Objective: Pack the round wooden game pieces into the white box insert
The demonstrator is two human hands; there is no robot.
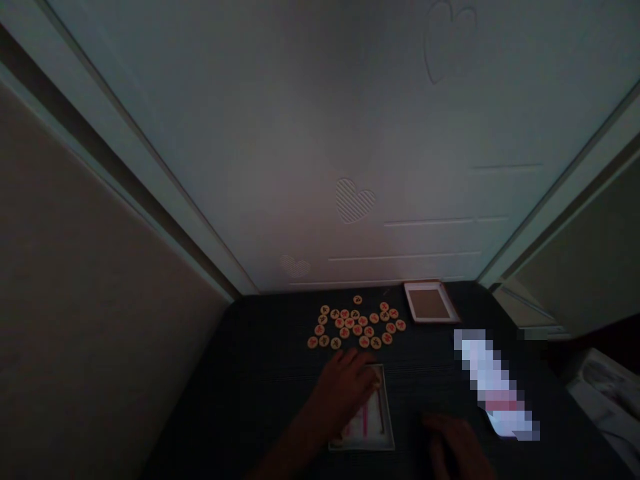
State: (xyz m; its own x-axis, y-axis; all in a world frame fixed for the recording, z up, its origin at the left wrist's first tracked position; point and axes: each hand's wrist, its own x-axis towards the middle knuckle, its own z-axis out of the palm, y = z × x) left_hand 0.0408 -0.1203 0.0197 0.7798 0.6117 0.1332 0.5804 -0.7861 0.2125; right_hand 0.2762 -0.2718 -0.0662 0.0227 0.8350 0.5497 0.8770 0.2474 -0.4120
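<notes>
My left hand (pixel 347 379) reaches over a shallow white box (pixel 387 437) on the dark table, its wrist crossing the box's left side. Its fingers are bent, with a small pale round xiangqi piece (pixel 376 383) at their tips. Pink lines show on the box's floor, and the hand covers part of the inside. Just beyond the fingers lie several loose round wooden xiangqi pieces (pixel 357 330) with red or black characters. My right hand (pixel 457 443) rests on the table to the right of the box, fingers loosely bent and apart from the thumb, with nothing visible in it.
A white-rimmed tray or lid with a brown inside (pixel 430 304) lies at the back right of the dark table (pixel 240 373). A bright, blurred-out phone-like object (pixel 500 393) lies right. A white panel with hearts (pixel 310 133) rises behind the table. The light is dim.
</notes>
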